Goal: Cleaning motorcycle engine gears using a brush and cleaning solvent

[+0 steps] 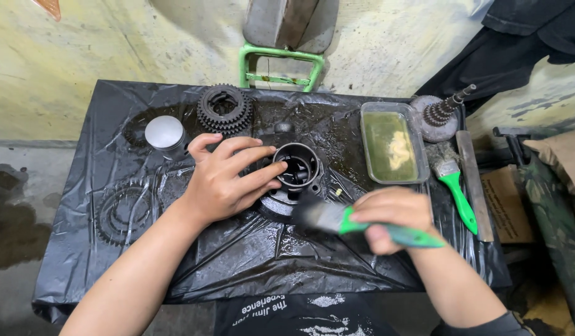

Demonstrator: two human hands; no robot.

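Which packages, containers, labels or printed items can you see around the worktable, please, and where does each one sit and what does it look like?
Clear plastic tub: right of the cylinder part, rectangular, rounded corners, holding murky green-yellow liquid.
Brown cardboard piece: off the table's right edge, flat, plain brown.
Printed dark garment: bottom edge, black with white lettering.
No screens or signs show.

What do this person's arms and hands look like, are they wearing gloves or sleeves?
No gloves: the left hand and right hand are both bare, and so are the forearms. The only clothing in view is a dark sleeve edge near the right elbow, plus a dark garment with white print at the bottom edge.
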